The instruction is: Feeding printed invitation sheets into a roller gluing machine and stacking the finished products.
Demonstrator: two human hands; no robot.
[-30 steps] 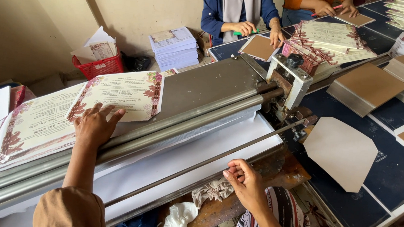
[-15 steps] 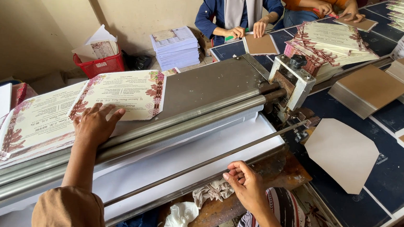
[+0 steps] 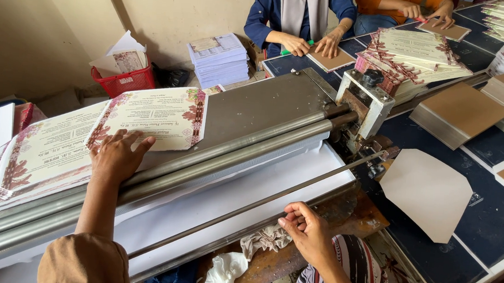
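Observation:
My left hand (image 3: pixel 116 156) lies flat, fingers spread, on the near edge of a printed card (image 3: pixel 155 118) with a dark red floral border, which rests on the grey metal bed (image 3: pixel 261 103) of a long roller machine. Left of it sits a stack of the same cards (image 3: pixel 35 157). Two steel rollers (image 3: pixel 233 149) run along the bed's front. My right hand (image 3: pixel 308 233) is curled around a thin steel bar (image 3: pixel 272 194) that runs below the rollers toward the machine's end block (image 3: pixel 366 102).
A cut beige sheet (image 3: pixel 428 191) lies on the dark blue table at right, near brown card stacks (image 3: pixel 458 113) and printed stacks (image 3: pixel 414 55). Two other people sit at the far side handling cards. A red basket (image 3: pixel 122 77) and a paper pile (image 3: pixel 219 58) stand by the wall.
Both hands stay in place. The people at the far side have shifted their hands and cards slightly.

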